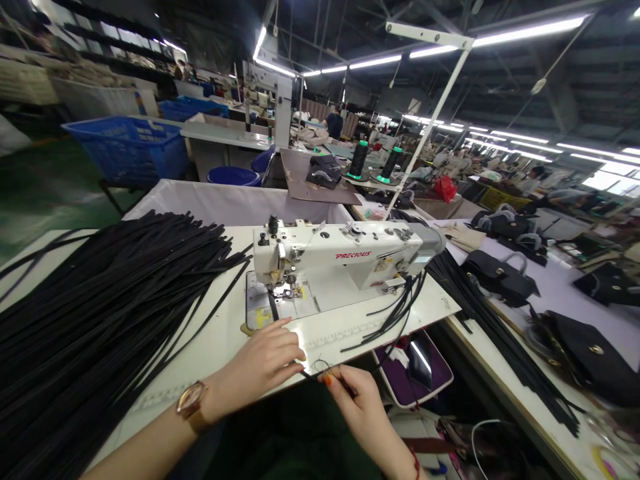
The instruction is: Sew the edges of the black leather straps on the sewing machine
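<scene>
My left hand (267,363), with a watch on the wrist, rests over the front edge of the sewing machine table, its fingers curled around a thin black strip (309,377). My right hand (353,397) pinches the same strip just right of it, below the table edge. A loose dark thread loops up near the right fingertips. Ahead of my left hand is the white sewing machine (340,257); a black strip (273,307) lies at its needle plate. Whether this is one continuous piece is hidden by my left hand.
A big heap of black strips (110,300) covers the table's left side. Several cords (400,317) hang over the machine bed. Black bags (500,273) and more strips (480,313) lie on the right-hand table. A purple-lined tray (435,380) sits below; thread cones (359,160) stand behind.
</scene>
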Tool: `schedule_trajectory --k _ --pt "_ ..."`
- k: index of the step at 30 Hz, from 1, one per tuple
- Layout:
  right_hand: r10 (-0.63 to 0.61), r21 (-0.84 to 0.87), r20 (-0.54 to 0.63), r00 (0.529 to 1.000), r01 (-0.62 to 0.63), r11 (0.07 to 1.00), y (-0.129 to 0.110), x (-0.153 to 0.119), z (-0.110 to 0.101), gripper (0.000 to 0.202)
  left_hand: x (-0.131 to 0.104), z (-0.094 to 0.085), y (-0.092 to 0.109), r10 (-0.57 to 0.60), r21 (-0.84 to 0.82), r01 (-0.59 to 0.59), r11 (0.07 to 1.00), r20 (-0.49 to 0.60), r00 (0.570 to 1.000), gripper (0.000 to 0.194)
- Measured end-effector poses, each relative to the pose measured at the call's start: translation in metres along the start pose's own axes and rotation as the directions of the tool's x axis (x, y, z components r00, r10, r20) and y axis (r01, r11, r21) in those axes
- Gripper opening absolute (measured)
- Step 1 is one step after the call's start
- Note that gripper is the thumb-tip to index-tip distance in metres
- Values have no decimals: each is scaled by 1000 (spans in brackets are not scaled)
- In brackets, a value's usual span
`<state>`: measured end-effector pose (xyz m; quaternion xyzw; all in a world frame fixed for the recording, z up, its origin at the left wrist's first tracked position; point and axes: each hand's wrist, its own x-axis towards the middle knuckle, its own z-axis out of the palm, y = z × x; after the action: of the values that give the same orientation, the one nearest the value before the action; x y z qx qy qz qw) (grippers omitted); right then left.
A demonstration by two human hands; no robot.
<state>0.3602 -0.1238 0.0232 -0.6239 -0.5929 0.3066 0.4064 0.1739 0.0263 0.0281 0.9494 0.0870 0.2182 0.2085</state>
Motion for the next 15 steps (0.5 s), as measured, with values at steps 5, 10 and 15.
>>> schedule_trajectory --k 5,10,15 --pt "-6 -347 106 994 43 937 -9 10 -26 27 6 -1 9 -42 -108 37 993 -42 998 12" --pt "-10 -580 194 981 123 805 -18 21 -41 26 12 -2 13 -89 -113 84 990 -45 995 13" --pt "-40 -609 248 968 188 771 -13 23 -39 28 16 0 17 -148 -149 141 979 -38 988 13"
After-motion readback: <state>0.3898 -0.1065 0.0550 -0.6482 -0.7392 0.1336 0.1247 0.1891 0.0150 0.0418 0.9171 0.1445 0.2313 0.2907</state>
